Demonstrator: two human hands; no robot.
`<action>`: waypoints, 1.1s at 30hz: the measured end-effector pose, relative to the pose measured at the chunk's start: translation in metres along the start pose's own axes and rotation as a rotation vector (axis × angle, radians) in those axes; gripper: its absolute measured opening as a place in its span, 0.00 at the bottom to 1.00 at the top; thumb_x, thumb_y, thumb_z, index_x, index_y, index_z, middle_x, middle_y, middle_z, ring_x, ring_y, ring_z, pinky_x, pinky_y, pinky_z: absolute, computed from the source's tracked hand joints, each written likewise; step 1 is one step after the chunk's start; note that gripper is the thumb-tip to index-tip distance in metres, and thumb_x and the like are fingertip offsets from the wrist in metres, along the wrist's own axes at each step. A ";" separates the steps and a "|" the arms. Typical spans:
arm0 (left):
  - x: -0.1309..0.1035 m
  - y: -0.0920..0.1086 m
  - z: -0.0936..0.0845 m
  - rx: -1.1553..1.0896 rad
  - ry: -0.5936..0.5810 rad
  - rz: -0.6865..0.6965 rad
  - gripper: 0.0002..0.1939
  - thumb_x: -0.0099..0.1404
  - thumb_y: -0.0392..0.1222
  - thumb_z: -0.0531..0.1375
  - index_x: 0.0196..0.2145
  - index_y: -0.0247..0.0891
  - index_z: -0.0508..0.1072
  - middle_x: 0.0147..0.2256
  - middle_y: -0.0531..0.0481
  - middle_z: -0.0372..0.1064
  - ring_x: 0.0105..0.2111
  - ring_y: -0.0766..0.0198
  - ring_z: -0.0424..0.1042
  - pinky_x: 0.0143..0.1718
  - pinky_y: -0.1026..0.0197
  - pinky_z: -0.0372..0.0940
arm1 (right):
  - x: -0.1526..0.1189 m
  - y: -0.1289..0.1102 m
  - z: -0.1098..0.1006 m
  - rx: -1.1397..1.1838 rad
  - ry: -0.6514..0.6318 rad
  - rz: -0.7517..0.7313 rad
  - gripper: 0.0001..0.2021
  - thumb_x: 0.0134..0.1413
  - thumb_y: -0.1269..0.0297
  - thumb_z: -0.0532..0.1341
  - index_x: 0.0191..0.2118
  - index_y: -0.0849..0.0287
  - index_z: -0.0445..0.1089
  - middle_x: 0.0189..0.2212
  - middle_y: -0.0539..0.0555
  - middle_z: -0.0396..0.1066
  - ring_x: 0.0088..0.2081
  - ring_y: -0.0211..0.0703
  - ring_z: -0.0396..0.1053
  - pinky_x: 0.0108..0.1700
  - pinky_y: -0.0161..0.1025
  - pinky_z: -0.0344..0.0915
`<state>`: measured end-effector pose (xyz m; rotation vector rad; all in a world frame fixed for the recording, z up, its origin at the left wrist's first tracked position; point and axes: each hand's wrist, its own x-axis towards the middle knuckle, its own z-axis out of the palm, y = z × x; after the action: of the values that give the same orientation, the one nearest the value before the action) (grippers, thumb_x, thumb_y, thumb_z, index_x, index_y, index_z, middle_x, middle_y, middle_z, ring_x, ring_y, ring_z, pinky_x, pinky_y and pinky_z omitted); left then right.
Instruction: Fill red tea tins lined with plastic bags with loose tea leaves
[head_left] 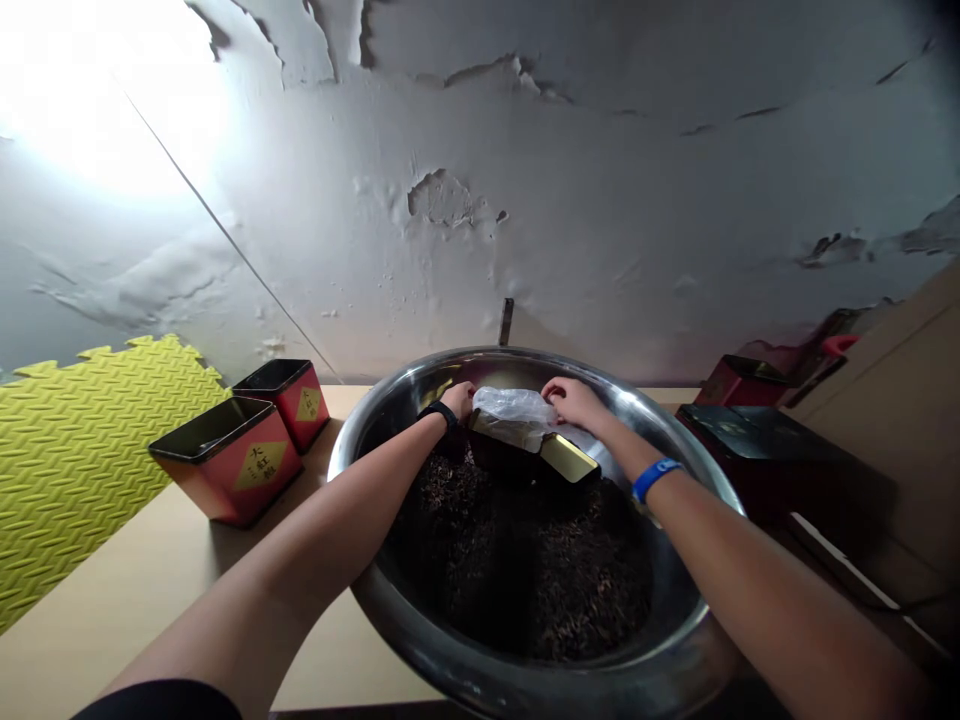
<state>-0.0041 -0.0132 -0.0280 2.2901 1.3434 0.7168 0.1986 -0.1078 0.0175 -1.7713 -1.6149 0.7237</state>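
A large steel basin [352, 450] holds dark loose tea leaves [592, 600]. At its far side rests a dark tin [506, 455] with a clear plastic bag [514, 404] bunched at its top. A shiny gold-coloured panel [570, 458] shows at the tin's right. My left hand [459, 400] has its fingers closed at the bag's left edge. On the opposite edge, my right hand [574, 402] pinches the plastic with curled fingers. The tin's lower part is in shadow, so how it sits in the leaves is hard to see.
Two red tins with yellow labels, a nearer tin [232, 460] and a farther tin [289, 400], stand left on the wooden table [120, 600]. Yellow foam matting [105, 440] lies beyond. Dark boxes [765, 435] sit at right. A peeling wall [600, 220] rises behind.
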 end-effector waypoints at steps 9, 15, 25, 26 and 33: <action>-0.001 0.014 -0.031 -0.416 -0.278 -0.025 0.20 0.60 0.53 0.49 0.34 0.31 0.66 0.28 0.45 0.68 0.25 0.67 0.68 0.27 0.64 0.64 | -0.010 -0.009 -0.013 -0.415 -0.316 -0.343 0.25 0.35 0.61 0.63 0.46 0.57 0.65 0.42 0.54 0.68 0.41 0.46 0.64 0.41 0.36 0.59; -0.007 0.019 -0.027 -0.179 -0.400 0.193 0.34 0.42 0.52 0.64 0.45 0.35 0.61 0.40 0.45 0.65 0.36 0.63 0.66 0.34 0.64 0.62 | 0.019 0.017 -0.006 -0.443 0.192 -0.182 0.25 0.40 0.62 0.60 0.48 0.60 0.59 0.43 0.58 0.66 0.41 0.45 0.64 0.39 0.36 0.58; 0.000 0.018 -0.010 0.194 -0.016 0.505 0.18 0.47 0.51 0.62 0.31 0.33 0.70 0.35 0.48 0.66 0.35 0.63 0.65 0.39 0.64 0.60 | 0.008 0.020 -0.050 -0.252 -0.102 -0.210 0.13 0.40 0.55 0.59 0.29 0.60 0.67 0.27 0.51 0.68 0.29 0.37 0.64 0.29 0.32 0.59; -0.001 0.018 -0.011 0.203 -0.008 0.542 0.16 0.48 0.49 0.61 0.29 0.33 0.71 0.35 0.48 0.65 0.36 0.63 0.64 0.40 0.64 0.59 | 0.006 0.019 -0.054 -0.247 -0.162 -0.241 0.13 0.39 0.55 0.59 0.30 0.60 0.68 0.29 0.52 0.69 0.31 0.38 0.65 0.32 0.32 0.60; -0.007 0.023 -0.020 0.357 0.002 0.566 0.09 0.56 0.36 0.54 0.32 0.37 0.74 0.41 0.47 0.65 0.43 0.63 0.63 0.46 0.64 0.57 | -0.006 0.001 -0.064 -0.454 -0.351 -0.306 0.16 0.34 0.53 0.63 0.30 0.56 0.75 0.38 0.54 0.69 0.39 0.44 0.65 0.40 0.35 0.59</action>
<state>-0.0028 -0.0286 -0.0008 3.0081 0.8679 0.6809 0.2467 -0.1188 0.0588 -1.6938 -2.3787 0.5736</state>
